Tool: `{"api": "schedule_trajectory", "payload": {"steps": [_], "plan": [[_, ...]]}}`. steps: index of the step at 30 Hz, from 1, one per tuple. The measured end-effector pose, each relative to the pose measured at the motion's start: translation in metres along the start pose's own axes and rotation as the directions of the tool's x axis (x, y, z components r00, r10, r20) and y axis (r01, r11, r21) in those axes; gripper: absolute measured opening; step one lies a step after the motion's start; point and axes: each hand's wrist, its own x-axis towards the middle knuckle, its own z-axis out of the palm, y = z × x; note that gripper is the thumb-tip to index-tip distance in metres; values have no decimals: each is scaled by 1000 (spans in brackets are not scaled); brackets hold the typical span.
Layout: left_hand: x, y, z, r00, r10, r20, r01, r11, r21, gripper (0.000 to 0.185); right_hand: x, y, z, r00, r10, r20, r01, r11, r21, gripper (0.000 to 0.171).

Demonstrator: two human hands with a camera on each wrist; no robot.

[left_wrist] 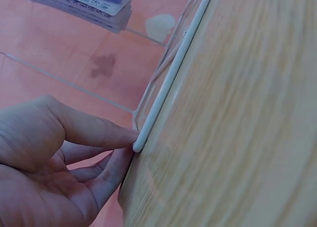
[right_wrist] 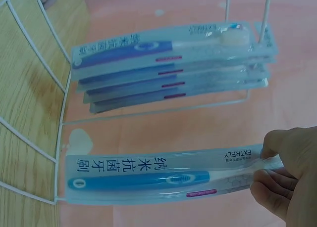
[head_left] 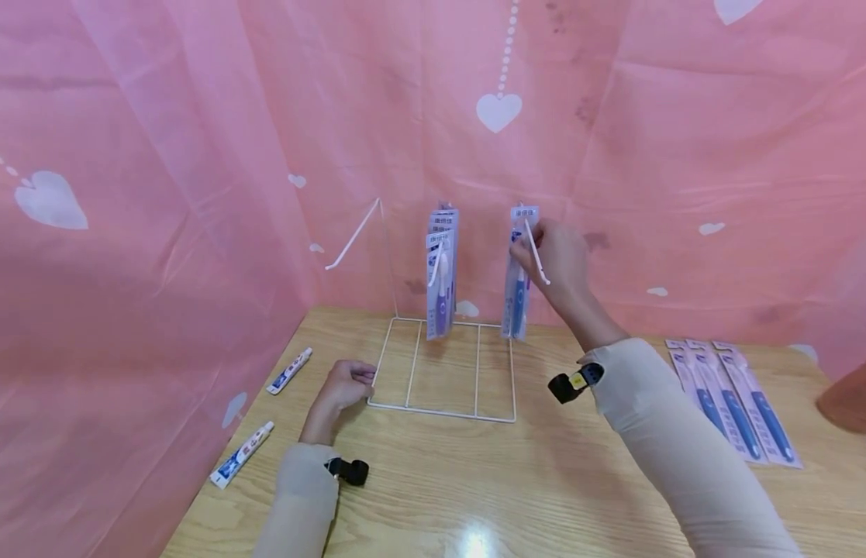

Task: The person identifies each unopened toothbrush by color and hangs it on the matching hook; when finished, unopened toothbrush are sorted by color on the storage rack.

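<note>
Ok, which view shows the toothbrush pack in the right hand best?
The right wrist view: the toothbrush pack fills the frame, blue brush and printing clear, with the right hand pinching its top end. The head view shows it small, hanging at the white wire rack. The left wrist view shows only other packs, at the top edge.

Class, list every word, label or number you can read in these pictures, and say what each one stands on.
"EXTRELY" – on the toothbrush pack pinched by the right hand.
"纳米抗菌牙刷" – large print on that same pack.
Hanging stack of packs: print too blurred to read.
Packs lying on the table: too small to read.
Two toothpaste tubes: too small to read.
</note>
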Motion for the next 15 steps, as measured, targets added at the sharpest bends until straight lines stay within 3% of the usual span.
{"api": "schedule_trajectory", "payload": {"steps": [6, 15], "plan": [[0, 0, 0, 1000, 3, 3, -3, 1000, 0, 41, 9, 4, 7, 1000, 28, -8, -28, 1000, 0, 18], [-1, -2, -3, 1000, -18, 1, 18, 1000, 6, 42, 9, 12, 13, 999, 0, -53, 0, 1000, 1, 19]]}}
